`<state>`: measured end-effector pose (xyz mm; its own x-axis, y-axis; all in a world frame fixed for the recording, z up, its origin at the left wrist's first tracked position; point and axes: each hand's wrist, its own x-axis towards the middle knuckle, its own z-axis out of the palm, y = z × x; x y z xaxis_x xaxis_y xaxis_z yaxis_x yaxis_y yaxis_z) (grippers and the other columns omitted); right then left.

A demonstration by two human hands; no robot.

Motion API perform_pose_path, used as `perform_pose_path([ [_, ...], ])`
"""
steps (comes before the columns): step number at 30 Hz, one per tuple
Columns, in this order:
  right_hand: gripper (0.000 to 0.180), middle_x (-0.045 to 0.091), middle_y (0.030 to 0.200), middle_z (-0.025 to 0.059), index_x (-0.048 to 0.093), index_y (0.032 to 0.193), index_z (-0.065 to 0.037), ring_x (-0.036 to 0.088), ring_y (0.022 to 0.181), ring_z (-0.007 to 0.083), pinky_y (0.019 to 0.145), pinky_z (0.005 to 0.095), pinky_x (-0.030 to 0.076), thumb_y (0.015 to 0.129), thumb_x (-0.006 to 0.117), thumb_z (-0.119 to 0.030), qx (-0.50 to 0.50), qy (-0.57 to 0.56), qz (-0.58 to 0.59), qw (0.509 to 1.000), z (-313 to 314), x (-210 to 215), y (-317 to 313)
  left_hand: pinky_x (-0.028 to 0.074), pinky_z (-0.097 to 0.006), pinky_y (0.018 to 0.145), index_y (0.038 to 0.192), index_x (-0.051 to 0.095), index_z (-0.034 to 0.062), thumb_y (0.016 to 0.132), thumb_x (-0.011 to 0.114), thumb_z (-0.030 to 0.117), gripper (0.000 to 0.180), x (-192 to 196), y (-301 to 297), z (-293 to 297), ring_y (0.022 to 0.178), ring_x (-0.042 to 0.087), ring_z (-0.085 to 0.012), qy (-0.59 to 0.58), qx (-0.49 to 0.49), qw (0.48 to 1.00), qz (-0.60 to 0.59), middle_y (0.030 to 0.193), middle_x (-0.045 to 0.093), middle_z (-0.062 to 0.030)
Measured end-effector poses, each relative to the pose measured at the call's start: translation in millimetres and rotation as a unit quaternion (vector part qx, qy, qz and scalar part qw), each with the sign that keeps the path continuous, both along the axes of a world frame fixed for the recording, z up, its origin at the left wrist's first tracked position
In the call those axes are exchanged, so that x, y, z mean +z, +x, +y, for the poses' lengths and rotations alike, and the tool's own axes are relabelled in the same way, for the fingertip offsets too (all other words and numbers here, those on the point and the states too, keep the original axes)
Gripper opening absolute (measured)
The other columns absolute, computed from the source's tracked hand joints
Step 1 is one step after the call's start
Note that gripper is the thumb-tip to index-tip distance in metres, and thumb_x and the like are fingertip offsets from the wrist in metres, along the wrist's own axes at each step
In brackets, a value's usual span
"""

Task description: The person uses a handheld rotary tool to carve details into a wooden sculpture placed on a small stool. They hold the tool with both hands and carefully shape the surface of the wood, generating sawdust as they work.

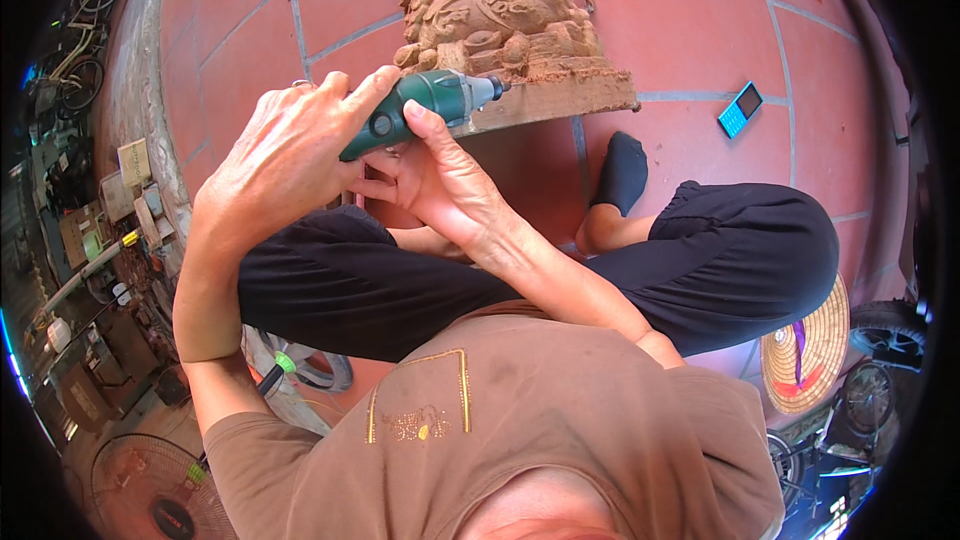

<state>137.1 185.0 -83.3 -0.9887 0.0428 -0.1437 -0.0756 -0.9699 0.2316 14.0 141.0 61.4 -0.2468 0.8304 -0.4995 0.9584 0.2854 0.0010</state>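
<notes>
A green rotary tool (430, 100) with a grey nose and black tip lies across both my hands, its nose pointing right. My left hand (290, 145) is closed over its back end from above. From below and the right, my right hand (445, 185) grips it too, with the thumb up against the body and the other fingers partly hidden underneath. Just beyond the tool stands a carved brown wooden piece (500, 25) with rounded relief shapes on a flat base (560, 98). Whether the tip touches the wood, I cannot tell.
My crossed legs in dark trousers (720, 260) flank the work on red floor tiles (690, 160). A blue keypad phone (740, 110) lies at the right. A woven hat (805, 355) is behind my right knee; a fan (160, 490) and piled boxes (130, 165) stand left.
</notes>
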Motion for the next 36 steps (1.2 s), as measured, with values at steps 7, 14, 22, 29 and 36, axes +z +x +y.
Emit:
perform_pose_path([
  [7,0.042,0.063,0.128,0.0073,0.053,0.132,-0.015,0.058,0.123,0.0243,0.102,0.0510,0.048,0.097,0.066,-0.035,0.011,-0.009,0.007,1.000,-6.1,-5.9,-1.5,0.047,-0.046,0.086,0.144,0.047,0.0094,0.072,0.070,0.008,0.075,0.5,-0.6,-5.9,0.098,0.062,-0.0385,0.005,-0.008,1.000,0.003,0.103,0.062,-0.0187],
  [14,0.042,0.064,0.126,0.0039,0.054,0.129,-0.016,0.059,0.121,0.0212,0.101,0.0494,0.048,0.096,0.067,-0.037,0.033,-0.004,0.010,0.999,-11.4,-4.2,-3.8,0.046,-0.046,0.087,0.143,0.047,0.0092,0.071,0.069,0.008,0.075,6.6,1.7,-11.3,0.100,0.062,-0.0393,-0.012,0.014,1.000,0.007,0.104,0.063,-0.0188],
  [22,0.048,0.065,0.121,0.0059,0.054,0.128,-0.013,0.059,0.116,0.0224,0.103,0.0549,0.047,0.093,0.070,-0.040,0.042,0.004,0.009,0.999,-18.3,6.6,-6.6,0.046,-0.046,0.087,0.141,0.048,0.0086,0.071,0.069,0.008,0.073,9.3,0.2,-22.3,0.100,0.062,-0.0396,-0.020,0.037,0.999,0.018,0.103,0.063,-0.0185],
  [29,0.048,0.064,0.121,0.0055,0.054,0.128,-0.013,0.059,0.116,0.0227,0.102,0.0550,0.048,0.093,0.070,-0.040,0.053,-0.005,0.007,0.999,-27.0,4.7,-12.3,0.046,-0.046,0.085,0.141,0.048,0.0091,0.070,0.072,0.010,0.075,13.0,0.2,-24.5,0.098,0.062,-0.0391,-0.038,0.058,0.997,0.020,0.101,0.063,-0.0177],
  [36,0.045,0.064,0.121,0.0050,0.053,0.128,-0.015,0.057,0.120,0.0227,0.103,0.0532,0.047,0.093,0.072,-0.036,0.025,0.005,0.000,1.000,-9.9,8.3,-5.0,0.047,-0.046,0.086,0.142,0.048,0.0115,0.072,0.070,0.010,0.074,5.9,-2.9,-16.4,0.098,0.063,-0.0378,0.014,0.013,1.000,0.011,0.102,0.063,-0.0169],
])
